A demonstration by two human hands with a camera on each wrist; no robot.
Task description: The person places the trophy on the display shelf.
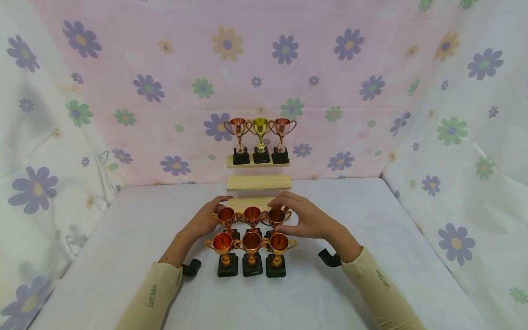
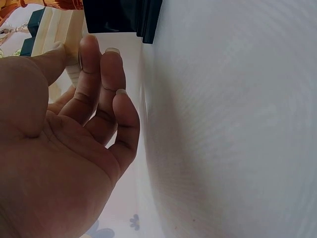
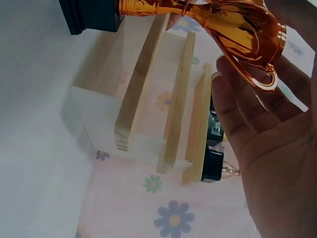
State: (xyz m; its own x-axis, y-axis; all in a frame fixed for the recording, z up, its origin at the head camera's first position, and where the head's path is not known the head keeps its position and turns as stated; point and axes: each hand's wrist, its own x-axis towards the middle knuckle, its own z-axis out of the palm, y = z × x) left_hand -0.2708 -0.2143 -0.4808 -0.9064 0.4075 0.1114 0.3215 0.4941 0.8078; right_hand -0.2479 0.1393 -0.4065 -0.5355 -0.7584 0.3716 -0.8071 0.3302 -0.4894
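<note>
My left hand (image 1: 206, 219) is at the left end of a wooden three-step stand (image 1: 259, 182); in the left wrist view its thumb and a finger pinch the end of a light wooden board (image 2: 58, 25). The other fingers curve loosely below a black trophy base (image 2: 119, 15). My right hand (image 1: 306, 217) reaches around the back-right orange-gold trophy cup (image 1: 276, 217), thumb in front, fingers behind. In the right wrist view the fingers spread behind that shiny trophy (image 3: 247, 34) and its handle; a firm grip does not show. The trophy stands upright on its black base (image 3: 91, 17).
Other orange-gold trophies stand in two rows, including a front-middle one (image 1: 252, 243) near my hands. Two rose-gold trophies (image 1: 239, 130) flank a yellow-gold trophy (image 1: 261, 130) on the top step. White cloth (image 1: 123, 275) covers the table; a flowered curtain (image 1: 173, 91) hangs behind.
</note>
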